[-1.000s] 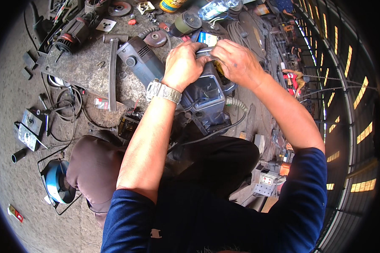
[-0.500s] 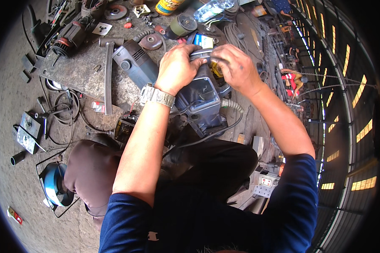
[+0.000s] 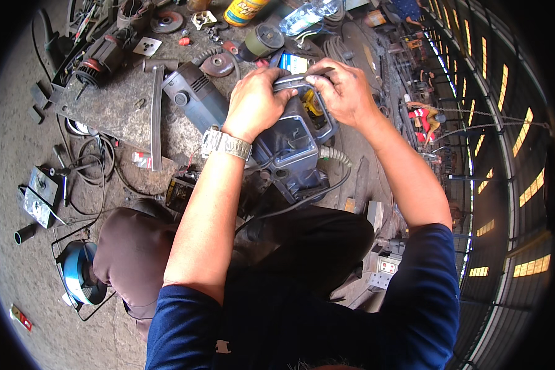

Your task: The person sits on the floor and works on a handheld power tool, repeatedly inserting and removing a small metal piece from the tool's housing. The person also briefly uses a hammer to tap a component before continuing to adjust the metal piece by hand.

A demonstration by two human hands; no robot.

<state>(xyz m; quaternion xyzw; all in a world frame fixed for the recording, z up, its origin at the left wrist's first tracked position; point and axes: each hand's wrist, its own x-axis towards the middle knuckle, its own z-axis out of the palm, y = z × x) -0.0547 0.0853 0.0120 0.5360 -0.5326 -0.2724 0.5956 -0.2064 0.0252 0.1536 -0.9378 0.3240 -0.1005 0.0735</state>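
A dark grey rectangular cover frame (image 3: 289, 81) with rounded corners is held up by its far edge between my two hands. My left hand (image 3: 254, 103), with a metal watch at the wrist, closes its thumb and fingers on the left part of that edge. My right hand (image 3: 344, 92) pinches the edge farther right. Just below the frame, an open grey machine housing (image 3: 288, 140) shows its hollow inside and a cable. A yellow and black object (image 3: 312, 106) shows through the frame's opening. The grey ribbed machine body (image 3: 194, 92) extends to the left of my left hand.
A metal strip (image 3: 157, 120) lies on the worn worktop (image 3: 114, 114). Toward the back are a red-grey power tool (image 3: 100, 58), a green-black cylinder (image 3: 264, 42), a yellow can (image 3: 245, 11) and a plastic bottle (image 3: 305, 20). A corrugated hose (image 3: 335, 156) leaves the housing's right side.
The frame has tilted so its opening and right side now show beside the housing. My right hand has shifted slightly, its fingers now pinching the edge. The left hand keeps its grip.
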